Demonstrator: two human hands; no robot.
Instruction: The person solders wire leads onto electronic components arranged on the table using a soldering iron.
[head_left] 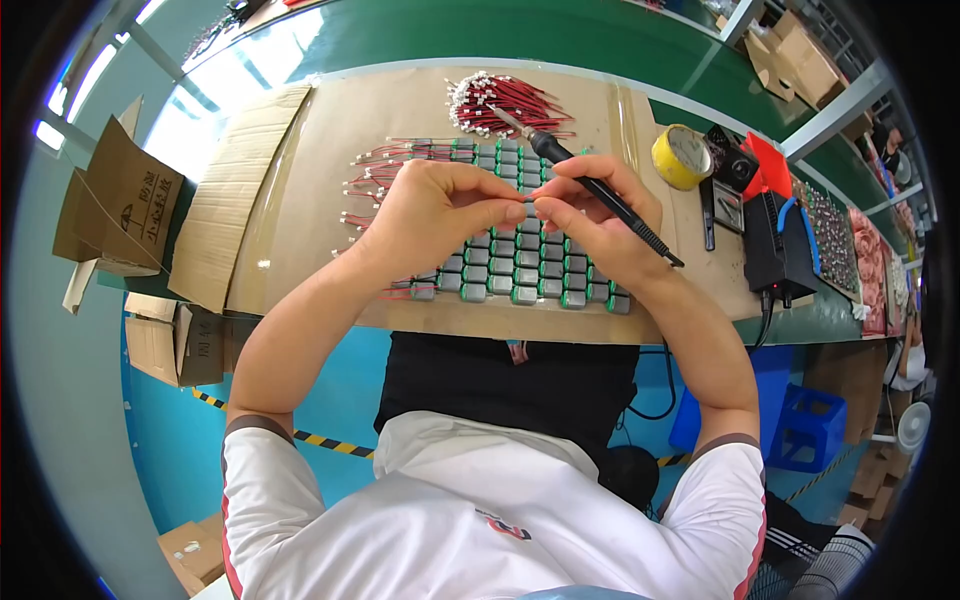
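Note:
My left hand [440, 208] and my right hand [605, 215] meet fingertip to fingertip above the work surface. Thumb and forefinger of each are pinched together, and a sliver of red wire [529, 198] shows between them. A black soldering iron [550, 148] lies across my right hand, held in it, its metal tip pointing away to the upper left. Beneath both hands stand rows of small grey-and-green cylindrical cells [525, 260], partly covered by my hands. Red and black leads with white connectors [372, 180] stick out from the left side of the rows.
A pile of red leads with white connectors [510, 104] lies at the far side of the cardboard sheet [350, 115]. Rightward are a yellow tape roll [682, 157], a black soldering station [778, 245] and a red object [766, 166]. An open carton [120, 205] stands left.

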